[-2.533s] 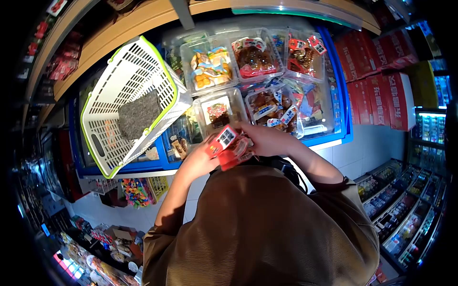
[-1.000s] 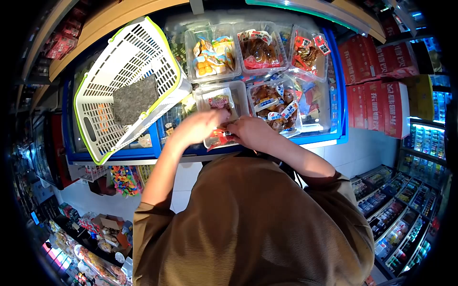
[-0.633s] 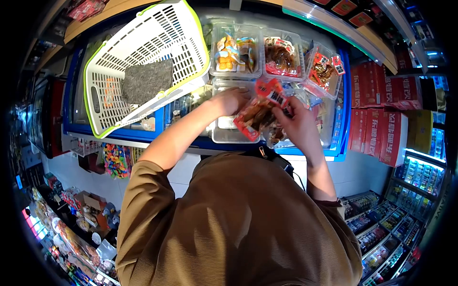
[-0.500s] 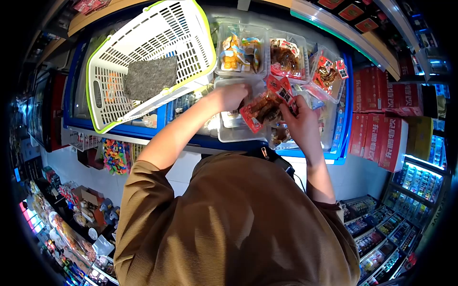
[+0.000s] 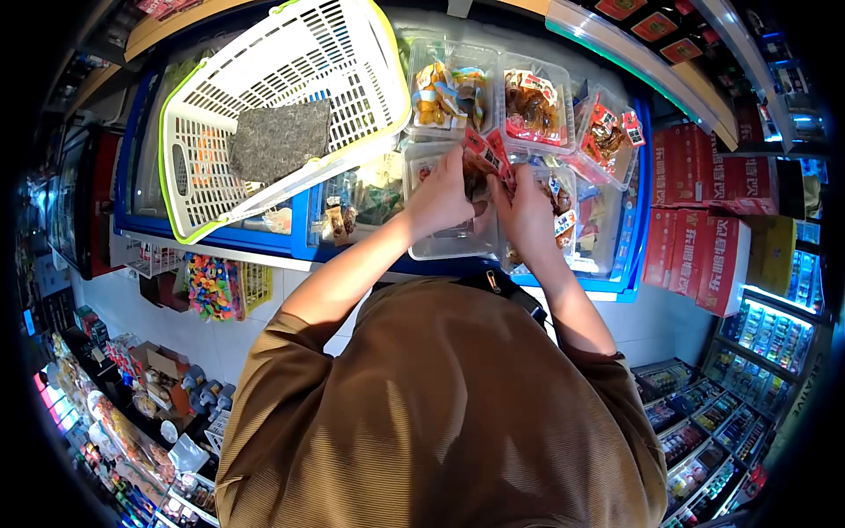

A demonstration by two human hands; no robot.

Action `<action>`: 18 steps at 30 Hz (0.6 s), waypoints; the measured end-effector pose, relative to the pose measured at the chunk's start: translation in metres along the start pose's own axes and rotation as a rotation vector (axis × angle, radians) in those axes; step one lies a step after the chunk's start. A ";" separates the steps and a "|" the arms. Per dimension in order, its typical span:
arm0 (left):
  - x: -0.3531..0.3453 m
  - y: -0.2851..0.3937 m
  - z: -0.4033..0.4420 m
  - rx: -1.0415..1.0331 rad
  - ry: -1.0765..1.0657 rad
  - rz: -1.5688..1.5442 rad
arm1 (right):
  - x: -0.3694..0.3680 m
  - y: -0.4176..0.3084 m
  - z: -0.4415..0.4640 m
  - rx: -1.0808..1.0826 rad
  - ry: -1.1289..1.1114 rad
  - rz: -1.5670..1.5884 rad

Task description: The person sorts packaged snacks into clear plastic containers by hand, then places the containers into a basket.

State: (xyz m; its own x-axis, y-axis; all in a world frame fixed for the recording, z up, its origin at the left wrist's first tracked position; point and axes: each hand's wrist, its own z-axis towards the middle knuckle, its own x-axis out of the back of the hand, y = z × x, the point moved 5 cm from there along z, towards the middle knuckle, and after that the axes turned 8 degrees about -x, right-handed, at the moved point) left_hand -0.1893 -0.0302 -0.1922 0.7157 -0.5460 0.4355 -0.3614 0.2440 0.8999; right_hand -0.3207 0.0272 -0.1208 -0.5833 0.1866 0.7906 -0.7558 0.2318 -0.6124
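A red snack packet (image 5: 486,155) with a dark brown filling is held up between my two hands, over a clear plastic box (image 5: 453,245). My right hand (image 5: 526,216) pinches its right side. My left hand (image 5: 443,195) is closed at its left side, with some fingertips hidden. To the right of my right hand stands another clear box with small packets (image 5: 563,207) in it. Just behind are a box of yellow and blue packets (image 5: 451,92), a box of brown-filled packets (image 5: 533,106) and a tilted box of red packets (image 5: 607,132).
A white basket with a green rim (image 5: 198,128) lies tilted on the blue-framed freezer (image 5: 304,224) to the left, a dark grey mat (image 5: 280,141) inside it. Red cartons (image 5: 695,255) are stacked at the right. Shelves (image 5: 616,44) overhang the far side.
My left hand has come up out of the box to the packet's left side. My right hand has moved slightly left, and the packet has turned and shifted with it.
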 end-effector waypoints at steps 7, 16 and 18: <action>0.002 -0.012 0.002 -0.055 0.075 -0.117 | 0.006 0.018 0.012 -0.106 -0.291 0.325; 0.009 -0.016 -0.003 0.124 0.008 -0.612 | -0.017 0.008 0.012 0.084 -0.064 -0.004; 0.008 -0.016 -0.002 0.108 0.065 -0.581 | -0.022 0.000 0.004 0.214 -0.037 -0.078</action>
State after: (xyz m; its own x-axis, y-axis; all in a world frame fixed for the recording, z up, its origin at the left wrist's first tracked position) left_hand -0.1762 -0.0372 -0.2031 0.8484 -0.5147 -0.1237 0.0437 -0.1648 0.9854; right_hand -0.3094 0.0192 -0.1385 -0.5281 0.1399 0.8376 -0.8427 0.0355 -0.5373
